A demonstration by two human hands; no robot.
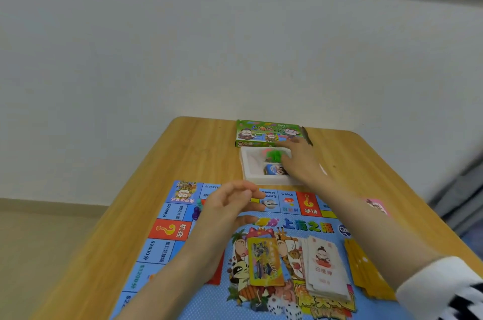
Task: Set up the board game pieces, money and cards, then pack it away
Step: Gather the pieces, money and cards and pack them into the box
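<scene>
I had the right grip [300, 160] reaching flat-fingered into the white tray [247, 162], over the green pieces [273, 156], just this side of the green box [261, 131] at the table [196, 141] end. The left grip [230, 202] hovered loose and empty above the board [167, 249], where the yellow cards [265, 262], white cards [324, 267] and dice [282, 306] lay.

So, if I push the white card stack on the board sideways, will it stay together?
Probably not: the white card stack looks loose and slightly fanned, so it may slide apart. Its cards seem thin, so a single one likely bends easily.
</scene>
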